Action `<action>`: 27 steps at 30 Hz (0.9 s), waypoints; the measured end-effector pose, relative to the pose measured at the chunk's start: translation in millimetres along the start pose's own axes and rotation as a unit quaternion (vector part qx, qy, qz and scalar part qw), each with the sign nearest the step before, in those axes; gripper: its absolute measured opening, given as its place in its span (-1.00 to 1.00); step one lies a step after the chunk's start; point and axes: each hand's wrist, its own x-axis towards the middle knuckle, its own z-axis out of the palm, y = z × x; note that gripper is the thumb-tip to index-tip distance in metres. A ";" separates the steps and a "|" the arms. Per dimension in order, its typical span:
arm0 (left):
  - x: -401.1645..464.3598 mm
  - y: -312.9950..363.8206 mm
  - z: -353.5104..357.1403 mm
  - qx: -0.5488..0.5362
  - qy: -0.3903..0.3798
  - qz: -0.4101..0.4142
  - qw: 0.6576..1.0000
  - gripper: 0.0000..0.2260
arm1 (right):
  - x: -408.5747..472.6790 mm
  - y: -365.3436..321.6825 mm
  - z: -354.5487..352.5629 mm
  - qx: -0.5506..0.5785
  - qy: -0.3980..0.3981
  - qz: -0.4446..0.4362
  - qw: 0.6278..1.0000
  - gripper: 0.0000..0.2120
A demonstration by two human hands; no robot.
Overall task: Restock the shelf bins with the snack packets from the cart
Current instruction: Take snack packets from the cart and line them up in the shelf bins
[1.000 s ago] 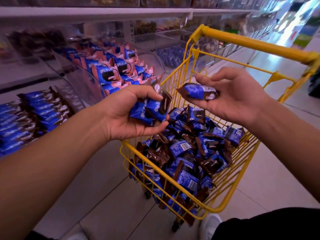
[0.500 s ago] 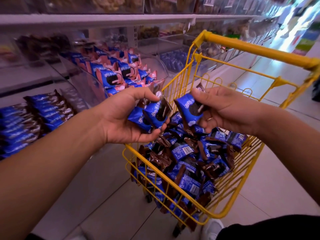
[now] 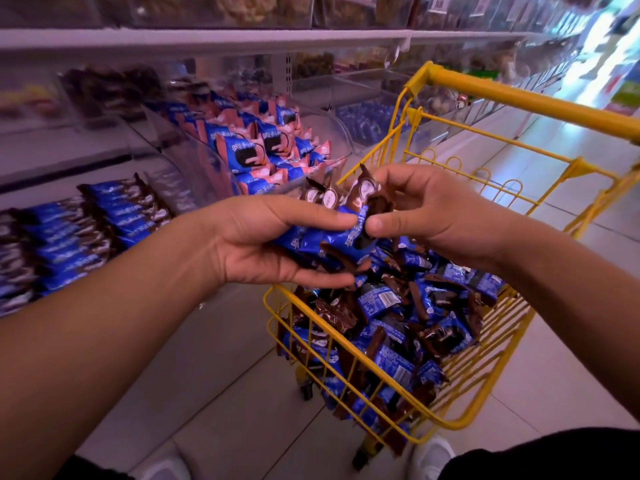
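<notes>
My left hand (image 3: 266, 244) holds a small stack of blue-and-brown snack packets (image 3: 332, 237), thumb on top and fingers underneath. My right hand (image 3: 426, 216) pinches the end of one more packet (image 3: 367, 199) and lays it against that stack; the two thumbs nearly touch. Both hands hover over the near left corner of the yellow wire cart (image 3: 485, 403), which is heaped with the same loose packets (image 3: 398, 327). To the left, a lower shelf bin (image 3: 86, 233) holds matching blue-and-brown packets in rows.
A clear bin of blue-and-pink packets (image 3: 263, 150) sits behind my hands on the shelf. More clear bins run along the shelf to the right. The cart's yellow handle (image 3: 540, 102) crosses the upper right. Pale tiled floor and my white shoes (image 3: 433, 455) lie below.
My right hand has brought its packet leftward from above the cart to the stack in my left hand. The left hand rose slightly and now has more packets under its thumb.
</notes>
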 end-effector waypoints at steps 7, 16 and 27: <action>-57.9 0.7 -1.9 0.115 0.061 0.026 0.991 -0.70 | 17.5 -24.6 49.3 -0.094 -0.126 -0.028 0.987 -0.12; -181.6 -7.7 -26.7 0.030 0.165 0.091 0.982 -0.63 | 76.5 -75.4 151.3 -0.226 -0.266 -0.060 0.935 -0.38; -269.5 -2.1 -103.9 -0.121 0.268 0.182 0.938 -0.59 | 187.5 -52.3 254.5 0.014 -0.320 0.015 0.947 -0.42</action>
